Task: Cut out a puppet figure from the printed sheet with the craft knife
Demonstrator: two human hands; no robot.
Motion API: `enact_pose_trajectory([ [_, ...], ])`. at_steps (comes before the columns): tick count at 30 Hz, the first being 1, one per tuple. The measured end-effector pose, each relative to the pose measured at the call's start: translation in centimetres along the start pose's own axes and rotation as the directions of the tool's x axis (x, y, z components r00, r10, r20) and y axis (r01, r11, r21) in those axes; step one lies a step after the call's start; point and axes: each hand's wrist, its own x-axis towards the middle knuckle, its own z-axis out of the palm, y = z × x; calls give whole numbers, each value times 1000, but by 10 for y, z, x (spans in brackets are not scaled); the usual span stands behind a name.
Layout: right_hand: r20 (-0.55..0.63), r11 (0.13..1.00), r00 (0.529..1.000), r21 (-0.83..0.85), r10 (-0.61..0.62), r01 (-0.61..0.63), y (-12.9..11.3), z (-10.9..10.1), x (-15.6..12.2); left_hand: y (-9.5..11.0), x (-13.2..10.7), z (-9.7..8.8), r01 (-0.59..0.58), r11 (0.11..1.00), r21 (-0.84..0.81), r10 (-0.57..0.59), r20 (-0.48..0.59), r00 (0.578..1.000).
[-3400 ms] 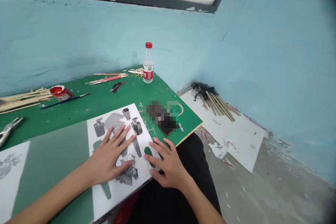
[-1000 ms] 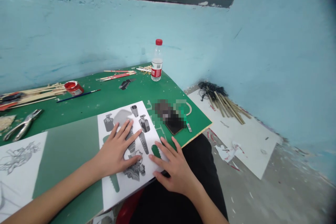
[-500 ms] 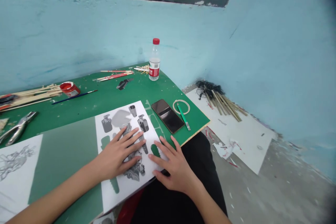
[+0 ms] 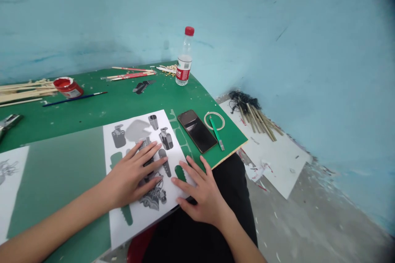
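My left hand [image 4: 132, 174] lies flat, fingers spread, on a white printed sheet [image 4: 123, 222] with grey and black figures and several cut-out holes. My right hand [image 4: 202, 193] rests open at the sheet's right edge, fingers spread, by the near edge of the green table [image 4: 123, 102]. Neither hand holds anything. The sheet lies partly on a grey-green mat [image 4: 61, 168].
A black phone [image 4: 196, 130], a tape ring [image 4: 214, 120] and a green knife [image 4: 217, 132] lie right of the sheet. Farther back stand a water bottle [image 4: 184, 59], a red paint jar [image 4: 68, 87], a brush [image 4: 74, 98] and sticks [image 4: 21, 90]. Bamboo sticks [image 4: 259, 117] lie on the floor.
The view has tilted down and shifted slightly. Both hands stay flat on the sheet, hardly moved.
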Motion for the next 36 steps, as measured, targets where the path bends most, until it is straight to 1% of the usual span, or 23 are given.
enact_pose_trajectory([
  [5,12,1000,1000,-13,5,-5,0,0,0,-1,-1,1,10,998,-59,-9,17,1000],
  [10,8,1000,1000,-2,4,-4,0,0,0,2,-2,2,52,994,-98,-52,-2,999],
  [15,17,1000,1000,8,9,-9,0,0,0,2,-2,2,41,996,-84,-41,-1,999],
  [20,16,1000,1000,8,7,-7,0,0,0,-1,-2,1,3,999,-51,-2,6,1000],
  [24,19,1000,1000,3,7,-7,0,0,0,-1,-3,0,21,999,-41,-20,13,1000],
  [27,19,1000,1000,2,7,-7,0,0,0,0,-3,0,13,999,-32,-13,14,1000],
  [31,15,1000,1000,5,3,-3,1,0,0,1,-3,0,16,999,-43,-16,1,1000],
  [36,13,1000,1000,9,-4,4,1,0,0,3,-2,0,33,998,-56,-32,12,999],
])
